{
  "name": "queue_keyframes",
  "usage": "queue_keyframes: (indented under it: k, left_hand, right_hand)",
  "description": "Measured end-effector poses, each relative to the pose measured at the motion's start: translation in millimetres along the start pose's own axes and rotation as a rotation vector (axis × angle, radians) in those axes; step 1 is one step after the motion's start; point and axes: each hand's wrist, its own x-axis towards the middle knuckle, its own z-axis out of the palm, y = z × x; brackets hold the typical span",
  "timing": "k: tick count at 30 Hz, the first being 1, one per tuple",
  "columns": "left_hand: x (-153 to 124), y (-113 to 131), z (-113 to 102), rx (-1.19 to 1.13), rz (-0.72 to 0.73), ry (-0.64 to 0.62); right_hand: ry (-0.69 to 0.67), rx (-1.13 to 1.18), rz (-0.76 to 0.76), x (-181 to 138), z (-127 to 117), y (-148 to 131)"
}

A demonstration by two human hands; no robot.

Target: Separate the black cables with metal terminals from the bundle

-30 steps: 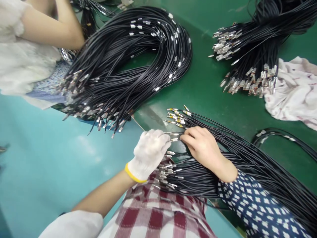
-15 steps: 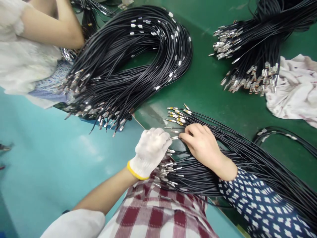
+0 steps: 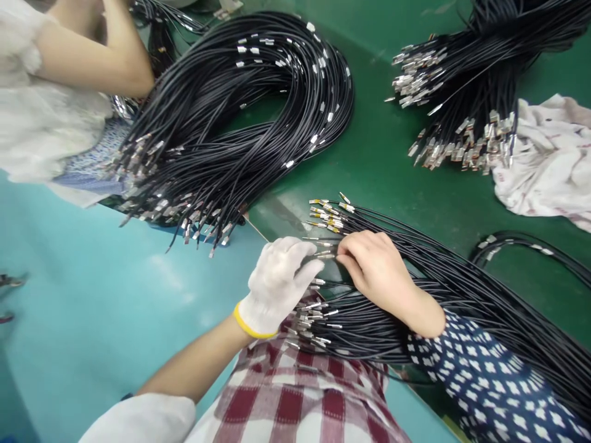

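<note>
- Pinched at the fingertips, the bare right hand [image 3: 376, 271] grasps a few terminal ends [image 3: 325, 253] of the near wire bundle [image 3: 462, 301], thumb and forefinger closed just behind the metal tips
- Opposite it, the gloved left hand [image 3: 277, 286] is curled with its fingertips meeting the same tips; whether it clamps one or only touches cannot be told
- Those ends sit between the two hands at the near edge of the green table [image 3: 378, 166], and more tips fan out just beyond the knuckles and just below the glove
- From there the near wire bundle runs right and toward the wearer, under the right wrist and past the dotted sleeve [image 3: 484, 381], while its lower ends hang over a red checked cloth [image 3: 300, 400]
- As a judgement, the step in hand is picking single ends out of the fan, since both hands work at the tips and not at the cable bodies
- Drawing one lead clear would call for a firm pinch on one tip alone, the other hand keeping the neighbours down, because the thin wires lie packed and crossed
- Far left lies a large coil [image 3: 258, 123] of the same black wire, its tips pointing over the table edge, beside a co-worker's arm [image 3: 92, 61]
- Far right, another bundle [image 3: 466, 86] rests with its tips touching a white rag [image 3: 549, 160], and a small loop [image 3: 521, 243] lies near the right edge
</note>
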Motion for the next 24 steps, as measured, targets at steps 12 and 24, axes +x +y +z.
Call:
queue_keyframes:
  k: [12,24]
  left_hand:
    - [29,20,-20,-0.812,-0.642,-0.43]
    - [39,7,4,-1.468,-0.788,-0.672]
  right_hand:
    - [0.0,0.682,0.207,2,-1,-14]
    - [0.101,1.007,0.386,-1,8,-18]
